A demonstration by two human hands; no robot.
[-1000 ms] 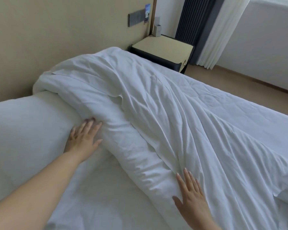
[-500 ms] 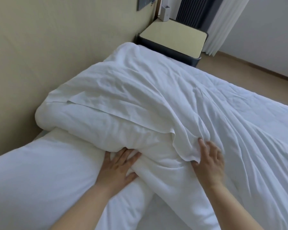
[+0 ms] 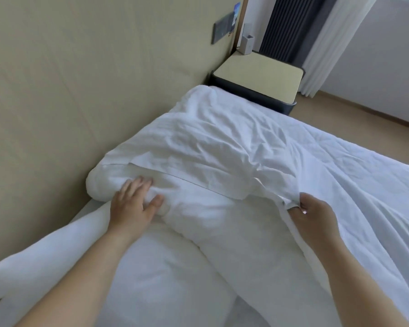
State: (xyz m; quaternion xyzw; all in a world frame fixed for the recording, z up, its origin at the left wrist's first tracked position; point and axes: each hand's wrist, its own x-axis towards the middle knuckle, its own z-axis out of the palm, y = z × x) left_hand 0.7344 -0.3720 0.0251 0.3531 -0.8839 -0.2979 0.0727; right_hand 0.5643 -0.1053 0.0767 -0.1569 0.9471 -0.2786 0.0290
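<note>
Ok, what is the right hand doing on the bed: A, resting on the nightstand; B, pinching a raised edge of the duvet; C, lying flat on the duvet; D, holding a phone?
B: the right hand pinches a raised edge of the white duvet, while the left hand presses flat on its rolled end.

Matt white cloth on the bed
The duvet (image 3: 210, 142) is seen as thin, creased, matt cloth; the pillow (image 3: 163, 267) is covered in smoother cloth. The nightstand (image 3: 257, 74) is topped with a matt beige panel.
</note>
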